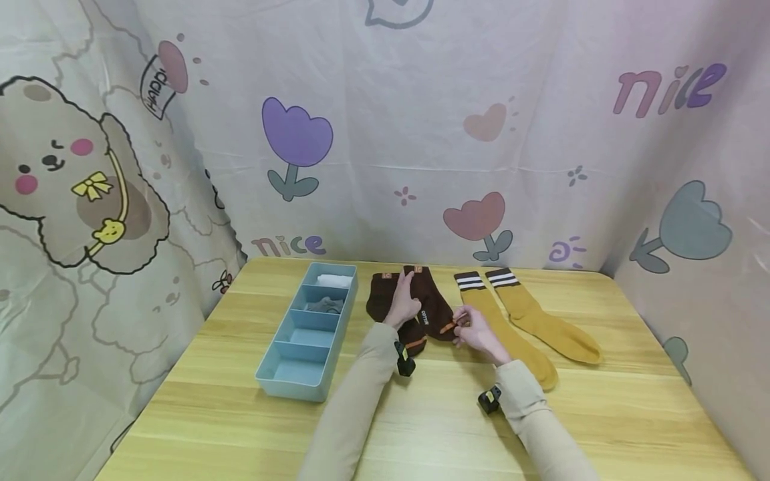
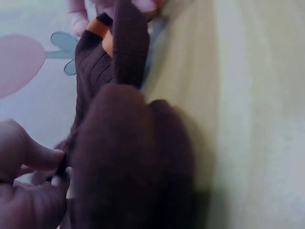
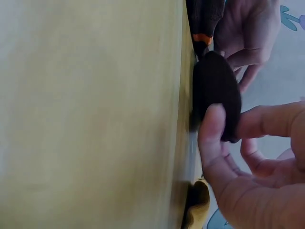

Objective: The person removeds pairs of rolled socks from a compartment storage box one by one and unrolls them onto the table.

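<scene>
Brown sock (image 1: 438, 308): toe pinched btwn R hand (image 1: 476, 329) thumb + fingers, L hand (image 1: 404, 304) pinching fabric twd cuff. 2nd brown sock (image 1: 379, 300) just L, blue organizer (image 1: 293, 389) further L, yellow socks (image 1: 525, 302) R, all on table (image 1: 433, 427).

A pale blue four-section box (image 1: 291, 391) is parked left of centre on the wood-grain table (image 1: 433, 427), with a rolled-up white thing (image 1: 334, 281) tucked in the far slot and some crumpled grey stuff (image 1: 325, 305) in the next one. Over on the right, two mustard socks (image 1: 550, 331) with stripy dark cuffs are just laid out. Patterned cloth (image 1: 385, 120) is hung behind, tulips and all.
</scene>
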`<state>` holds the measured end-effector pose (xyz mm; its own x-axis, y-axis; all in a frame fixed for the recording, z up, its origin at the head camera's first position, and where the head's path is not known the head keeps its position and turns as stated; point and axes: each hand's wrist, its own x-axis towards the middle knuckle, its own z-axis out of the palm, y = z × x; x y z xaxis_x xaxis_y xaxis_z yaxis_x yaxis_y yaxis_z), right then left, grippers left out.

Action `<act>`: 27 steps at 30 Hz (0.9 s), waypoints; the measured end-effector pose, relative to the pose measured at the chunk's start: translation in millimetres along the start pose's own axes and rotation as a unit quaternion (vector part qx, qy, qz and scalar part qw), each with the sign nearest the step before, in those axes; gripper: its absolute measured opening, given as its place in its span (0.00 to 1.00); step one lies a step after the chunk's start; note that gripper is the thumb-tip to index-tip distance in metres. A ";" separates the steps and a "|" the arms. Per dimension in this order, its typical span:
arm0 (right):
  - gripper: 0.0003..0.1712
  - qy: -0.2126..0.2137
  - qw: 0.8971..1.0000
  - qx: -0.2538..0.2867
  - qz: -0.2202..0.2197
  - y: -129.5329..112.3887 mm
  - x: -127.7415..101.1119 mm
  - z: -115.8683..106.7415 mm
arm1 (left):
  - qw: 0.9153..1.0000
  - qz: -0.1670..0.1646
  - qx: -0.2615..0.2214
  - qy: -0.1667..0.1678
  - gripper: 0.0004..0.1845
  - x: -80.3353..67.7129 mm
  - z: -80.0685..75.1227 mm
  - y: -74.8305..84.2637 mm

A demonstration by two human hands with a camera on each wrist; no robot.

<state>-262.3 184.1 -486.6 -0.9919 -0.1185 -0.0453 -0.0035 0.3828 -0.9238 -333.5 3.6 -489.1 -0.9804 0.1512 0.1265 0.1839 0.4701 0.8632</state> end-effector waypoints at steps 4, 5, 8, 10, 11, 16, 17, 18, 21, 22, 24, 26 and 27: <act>0.15 0.035 0.995 -0.092 -0.025 -1.6 -2.3 -1.2 | 0.998 -0.006 0.052 0.033 0.32 -7.7 4.4 5.6; 0.16 0.048 0.991 -0.118 -0.030 -3.7 -3.3 -1.0 | 0.996 -0.011 0.070 0.044 0.29 -10.2 5.1 7.3; 0.16 0.077 0.980 -0.174 -0.060 -10.1 -5.1 2.1 | 0.989 -0.029 0.132 0.059 0.21 -17.0 6.2 9.1; 0.16 0.075 0.976 -0.190 -0.077 -14.2 -4.4 5.7 | 0.988 -0.044 0.145 0.040 0.21 -20.3 5.5 7.1; 0.16 0.068 0.975 -0.195 -0.081 -14.9 -3.9 7.6 | 0.988 -0.047 0.142 0.028 0.21 -21.3 4.7 5.3; 0.16 0.006 0.973 -0.217 -0.077 -14.7 1.1 15.8 | 0.993 -0.034 0.108 -0.032 0.22 -19.4 -2.0 -6.0; 0.16 -0.002 0.972 -0.220 -0.076 -14.9 1.5 16.9 | 0.993 -0.027 0.107 -0.042 0.23 -18.8 -3.8 -7.6; 0.16 -0.011 0.972 -0.222 -0.079 -15.2 2.3 18.0 | 0.993 -0.019 0.106 -0.050 0.23 -18.1 -5.9 -9.0; 0.16 -0.026 0.970 -0.226 -0.087 -17.8 2.6 20.3 | 0.991 -0.005 0.108 -0.073 0.25 -16.6 -12.7 -13.2; 0.16 -0.031 0.969 -0.229 -0.090 -18.5 2.7 20.9 | 0.991 -0.004 0.105 -0.079 0.25 -16.1 -14.8 -14.7; 0.17 -0.033 0.966 -0.239 -0.095 -19.5 2.9 22.0 | 0.991 -0.006 0.102 -0.089 0.25 -14.6 -18.9 -17.6; 0.17 -0.031 0.964 -0.247 -0.092 -20.1 2.9 22.7 | 0.990 -0.007 0.101 -0.095 0.25 -12.3 -22.2 -20.3; 0.18 -0.032 0.963 -0.250 -0.092 -20.1 3.1 23.0 | 0.990 -0.006 0.104 -0.096 0.25 -11.1 -23.6 -21.4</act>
<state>-262.3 154.9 -476.9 -0.9590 -0.2762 0.0643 -0.2551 0.7412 -0.6210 -328.2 -28.6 -497.4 -0.9550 0.2967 0.0043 0.2019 0.6390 0.7422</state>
